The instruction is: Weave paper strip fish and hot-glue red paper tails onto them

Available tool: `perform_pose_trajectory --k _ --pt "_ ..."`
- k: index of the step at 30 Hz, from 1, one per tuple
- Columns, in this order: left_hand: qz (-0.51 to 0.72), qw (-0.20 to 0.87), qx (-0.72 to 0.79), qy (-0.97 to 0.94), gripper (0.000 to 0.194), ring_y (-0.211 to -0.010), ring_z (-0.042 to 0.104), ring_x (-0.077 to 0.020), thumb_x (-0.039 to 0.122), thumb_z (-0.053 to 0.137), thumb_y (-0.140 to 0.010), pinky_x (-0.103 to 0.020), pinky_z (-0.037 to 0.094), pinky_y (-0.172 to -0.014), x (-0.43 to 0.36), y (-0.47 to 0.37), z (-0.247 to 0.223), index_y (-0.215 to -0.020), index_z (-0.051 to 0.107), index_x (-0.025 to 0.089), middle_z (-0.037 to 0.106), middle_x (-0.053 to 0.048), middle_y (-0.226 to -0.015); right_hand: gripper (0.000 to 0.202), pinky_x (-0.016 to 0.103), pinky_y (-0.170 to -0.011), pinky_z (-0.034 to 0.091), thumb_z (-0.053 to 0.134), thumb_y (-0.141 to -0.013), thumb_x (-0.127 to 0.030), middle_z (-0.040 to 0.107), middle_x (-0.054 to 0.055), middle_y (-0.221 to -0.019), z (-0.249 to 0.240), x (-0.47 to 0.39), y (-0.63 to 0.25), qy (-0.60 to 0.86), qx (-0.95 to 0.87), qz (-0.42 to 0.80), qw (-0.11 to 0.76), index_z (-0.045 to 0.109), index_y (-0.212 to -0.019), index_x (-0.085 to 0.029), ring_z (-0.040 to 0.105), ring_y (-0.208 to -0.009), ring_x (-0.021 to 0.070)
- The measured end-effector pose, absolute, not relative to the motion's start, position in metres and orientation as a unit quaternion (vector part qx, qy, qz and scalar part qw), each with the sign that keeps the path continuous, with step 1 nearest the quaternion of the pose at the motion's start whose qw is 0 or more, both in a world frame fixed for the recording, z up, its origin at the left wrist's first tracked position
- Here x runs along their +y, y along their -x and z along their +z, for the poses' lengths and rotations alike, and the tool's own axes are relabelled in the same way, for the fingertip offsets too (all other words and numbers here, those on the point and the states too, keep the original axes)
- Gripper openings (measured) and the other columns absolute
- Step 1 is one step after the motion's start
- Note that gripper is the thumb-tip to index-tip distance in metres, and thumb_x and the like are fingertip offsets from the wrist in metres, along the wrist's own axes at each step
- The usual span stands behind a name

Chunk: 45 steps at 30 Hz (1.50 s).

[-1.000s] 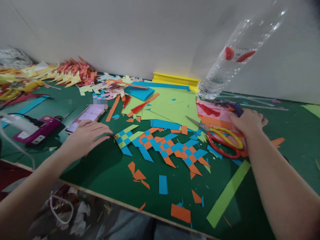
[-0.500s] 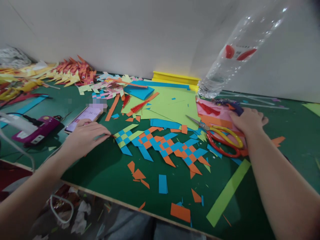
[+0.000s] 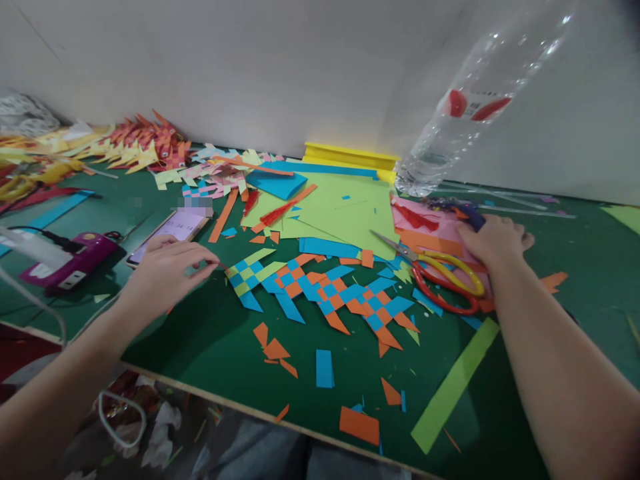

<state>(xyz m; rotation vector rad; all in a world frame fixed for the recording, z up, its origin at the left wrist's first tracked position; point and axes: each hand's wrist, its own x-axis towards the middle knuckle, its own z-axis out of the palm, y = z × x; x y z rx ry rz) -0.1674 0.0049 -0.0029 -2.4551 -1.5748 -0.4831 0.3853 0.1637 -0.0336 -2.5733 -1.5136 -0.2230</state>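
Observation:
My left hand (image 3: 167, 270) is held over the left part of the table, thumb and finger pinched together. Its fingertips are at the left end of a green and blue woven paper fish (image 3: 247, 275); a tiny dark reddish bit shows there, too small to name. More woven fish, blue and orange (image 3: 333, 293), overlap in a row to the right. My right hand (image 3: 495, 243) is curled at a dark blue object (image 3: 476, 219), whose kind is mostly hidden. Scissors (image 3: 443, 270) with red and yellow handles lie just left of that hand, on pink and orange paper.
Green paper sheets (image 3: 345, 207) lie at the back with red tassels (image 3: 277, 213) on them. A plastic bottle (image 3: 445, 127) leans at the wall. A phone (image 3: 175, 227) and a purple power socket (image 3: 75, 263) are on the left. Paper scraps and a green strip (image 3: 455, 387) lie in front.
My left hand has risen slightly, and the gap inside its pinch looks wider. The right hand keeps its place at the dark blue object. The woven fish have not moved.

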Motion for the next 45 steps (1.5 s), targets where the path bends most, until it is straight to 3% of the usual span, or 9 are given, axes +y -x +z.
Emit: perform_pose_trajectory --k 5,18,29,36,45 --pt "-0.180 0.138 -0.535 0.814 0.028 -0.079 0.065 -0.0168 0.035 0.042 -0.096 -0.034 0.038 -0.088 0.000 0.160 0.005 -0.083 0.064 0.023 0.071 0.001 -0.083 0.071 0.056 -0.104 0.026 0.034 -0.081 -0.060 0.049 0.022 -0.133 -0.032 0.163 -0.384 0.858 -0.505 -0.068 0.071 0.049 -0.130 -0.012 0.041 -0.125 0.0387" --pt "-0.141 0.128 -0.548 0.815 0.021 -0.090 0.066 -0.0196 0.030 0.045 -0.094 -0.033 0.042 -0.084 -0.009 0.167 -0.017 -0.089 0.063 0.023 0.073 -0.001 -0.093 0.065 0.058 -0.103 0.029 0.039 -0.082 -0.056 0.050 0.022 -0.133 -0.032 0.162 -0.384 0.855 -0.507 -0.076 0.078 0.050 -0.129 -0.013 0.043 -0.124 0.0395" --pt "-0.145 0.167 -0.524 0.823 0.020 -0.094 0.065 -0.0221 0.035 0.047 -0.095 -0.039 0.038 -0.089 -0.012 0.168 -0.010 -0.092 0.062 0.023 0.072 -0.004 -0.096 0.069 0.056 -0.106 0.026 0.038 -0.083 -0.056 0.048 0.022 -0.135 -0.030 0.161 -0.380 0.860 -0.500 -0.065 0.071 0.047 -0.133 -0.011 0.041 -0.126 0.0388" --pt "-0.135 0.065 -0.537 0.830 0.035 -0.104 0.062 -0.0217 0.046 0.040 -0.096 -0.037 0.039 -0.092 -0.004 0.177 -0.019 -0.103 0.067 0.025 0.069 -0.004 -0.109 0.066 0.057 -0.103 0.027 0.038 -0.083 -0.056 0.050 0.022 -0.133 -0.030 0.161 -0.381 0.857 -0.505 -0.071 0.073 0.049 -0.130 -0.011 0.042 -0.125 0.0389" --pt "-0.148 -0.025 -0.565 0.812 0.047 -0.097 0.063 -0.0223 0.056 0.037 -0.094 -0.037 0.044 -0.089 0.003 0.180 -0.021 -0.099 0.069 0.022 0.072 -0.006 -0.101 0.062 0.059 -0.100 0.028 0.040 -0.083 -0.055 0.050 0.022 -0.132 -0.035 0.164 -0.386 0.852 -0.510 -0.080 0.083 0.050 -0.127 -0.013 0.042 -0.123 0.0395"
